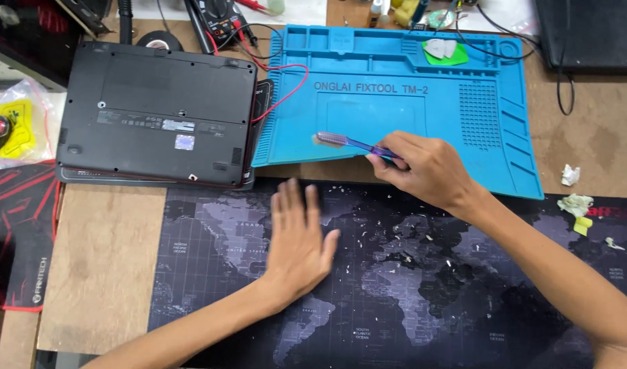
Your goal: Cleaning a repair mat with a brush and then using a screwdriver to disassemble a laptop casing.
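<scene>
My right hand point(423, 169) grips a purple toothbrush point(347, 141) by its handle. The brush head lies over the lower part of the blue silicone work mat point(395, 102). My left hand point(296, 239) lies flat, fingers spread, on the dark world-map desk mat point(211, 273), blurred with motion. Small white crumbs are scattered over the desk mat to the right of that hand.
A black laptop point(156, 109) lies bottom up at the left, stacked on another dark device. A multimeter point(218, 24) with red and black leads sits behind it. Crumpled paper bits point(574, 203) lie at the right; another laptop point(590, 34) is at the far right.
</scene>
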